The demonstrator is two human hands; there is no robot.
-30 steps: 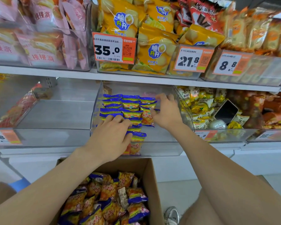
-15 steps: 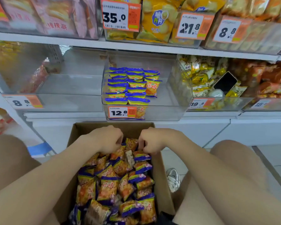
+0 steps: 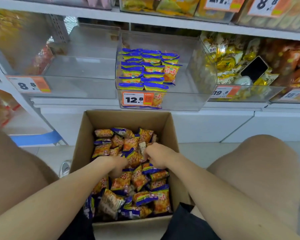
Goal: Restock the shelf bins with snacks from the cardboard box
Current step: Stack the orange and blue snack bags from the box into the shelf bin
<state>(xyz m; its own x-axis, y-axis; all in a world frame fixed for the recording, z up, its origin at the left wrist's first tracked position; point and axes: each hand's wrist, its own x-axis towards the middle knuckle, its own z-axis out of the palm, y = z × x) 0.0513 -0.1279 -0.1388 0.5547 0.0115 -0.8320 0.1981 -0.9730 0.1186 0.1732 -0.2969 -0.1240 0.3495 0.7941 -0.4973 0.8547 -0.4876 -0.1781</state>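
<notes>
Packets: small orange-and-blue foil snack packets (image 3: 139, 181), probably light, crinkly, slippery; best pinched by sealed edges.
Left hand (image 3: 117, 165): fingers buried, grip cannot be told.
Right hand (image 3: 157, 155): curled among them; hold unclear.

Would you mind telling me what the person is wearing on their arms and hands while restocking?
The left hand and right hand are ungloved, with no watch, bracelet or ring visible. The arms behind them are bare to the frame edge, with no sleeves showing. Dark shorts show at the lap.
</notes>
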